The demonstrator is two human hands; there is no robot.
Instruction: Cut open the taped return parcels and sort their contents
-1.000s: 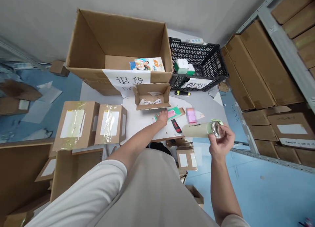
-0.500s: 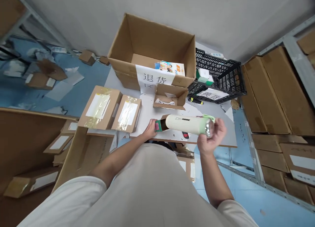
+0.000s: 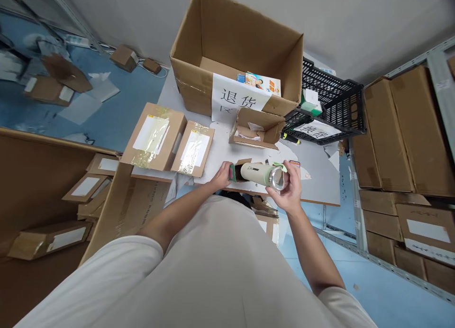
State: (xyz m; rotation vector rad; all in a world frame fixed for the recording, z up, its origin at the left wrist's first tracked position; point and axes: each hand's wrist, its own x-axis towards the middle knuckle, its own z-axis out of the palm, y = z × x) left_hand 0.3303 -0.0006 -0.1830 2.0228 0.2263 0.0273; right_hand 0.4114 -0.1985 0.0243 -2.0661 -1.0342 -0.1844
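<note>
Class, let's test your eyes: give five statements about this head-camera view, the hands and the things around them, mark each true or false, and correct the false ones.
1. The right hand holds the bottle. True.
2. Two taped boxes stand side by side on the table. True.
3. The left hand is empty. False: the left hand grips a green and pink box.
4. The large open carton has a white sign on its front. True.
5. The bottle stands upright on the table. False: it is held on its side.
</note>
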